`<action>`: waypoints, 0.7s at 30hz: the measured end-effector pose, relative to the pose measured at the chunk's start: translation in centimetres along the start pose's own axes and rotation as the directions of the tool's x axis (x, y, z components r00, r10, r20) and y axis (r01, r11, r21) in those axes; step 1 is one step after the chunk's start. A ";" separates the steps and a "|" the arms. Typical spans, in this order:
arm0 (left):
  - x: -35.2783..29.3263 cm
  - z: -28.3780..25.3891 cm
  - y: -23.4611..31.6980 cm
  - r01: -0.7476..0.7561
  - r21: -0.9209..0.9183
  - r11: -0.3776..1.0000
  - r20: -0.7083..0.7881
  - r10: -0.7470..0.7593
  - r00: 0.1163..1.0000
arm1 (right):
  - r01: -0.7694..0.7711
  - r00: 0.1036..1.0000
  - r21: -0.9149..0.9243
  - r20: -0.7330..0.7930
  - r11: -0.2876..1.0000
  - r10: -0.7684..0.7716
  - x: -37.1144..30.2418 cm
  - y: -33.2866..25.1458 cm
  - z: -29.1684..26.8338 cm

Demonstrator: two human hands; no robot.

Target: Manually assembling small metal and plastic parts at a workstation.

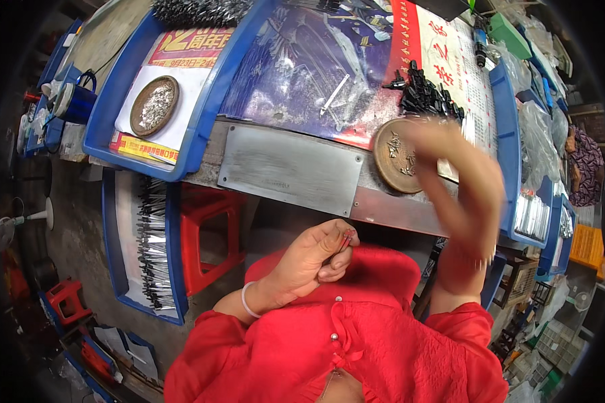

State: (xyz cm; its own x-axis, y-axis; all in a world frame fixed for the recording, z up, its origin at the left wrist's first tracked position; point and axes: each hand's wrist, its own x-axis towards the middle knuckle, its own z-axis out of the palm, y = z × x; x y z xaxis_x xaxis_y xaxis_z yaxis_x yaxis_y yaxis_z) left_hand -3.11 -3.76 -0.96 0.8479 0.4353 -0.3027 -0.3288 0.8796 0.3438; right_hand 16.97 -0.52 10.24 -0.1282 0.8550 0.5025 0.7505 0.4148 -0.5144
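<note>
My left hand is held in front of my chest, with its thumb and fingers pinched together on a small dark and reddish piece, too small to name. My right hand is smeared by motion above the right side of the bench. Its fingers reach over a round brown dish with small bits in it. Whether anything is in that hand does not show. Just beyond lies a pile of short black parts.
A metal plate is fixed along the bench's front edge. A blue tray at the left holds printed paper and a round dish of silvery bits. Below it, another blue tray holds slim black-ended pieces, beside a red stool.
</note>
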 end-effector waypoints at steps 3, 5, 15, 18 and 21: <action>0.1 0.3 0.0 0.006 -0.018 1.000 0.017 -0.006 1.000 | 0.009 0.990 -0.260 0.136 0.965 0.027 2.8 9.5 2.1; 0.2 0.5 -0.1 0.017 -0.011 1.000 0.029 -0.017 0.999 | 0.081 0.991 -0.373 0.132 0.924 -0.033 3.6 13.1 2.8; 0.5 -0.2 -0.2 0.043 -0.070 0.997 0.019 -0.041 0.999 | 0.090 0.933 -0.551 0.337 0.830 0.123 4.9 17.5 4.9; 0.7 -0.1 -0.2 0.054 -0.085 0.995 0.009 -0.053 0.999 | -0.058 0.985 -0.292 0.140 0.955 0.102 4.5 17.4 3.5; 0.8 -0.3 -0.1 0.063 -0.107 0.992 0.018 -0.061 0.998 | -0.446 0.895 0.163 0.110 0.880 0.433 4.1 14.2 0.7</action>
State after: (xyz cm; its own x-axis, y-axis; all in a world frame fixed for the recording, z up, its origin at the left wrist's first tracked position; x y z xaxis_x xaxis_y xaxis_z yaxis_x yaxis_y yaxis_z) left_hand -2.51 -3.48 -1.48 0.8738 0.3773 -0.3067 -0.3176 0.9205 0.2275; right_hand 26.63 9.09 4.48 0.1389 0.9789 0.1501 0.6121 0.0343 -0.7900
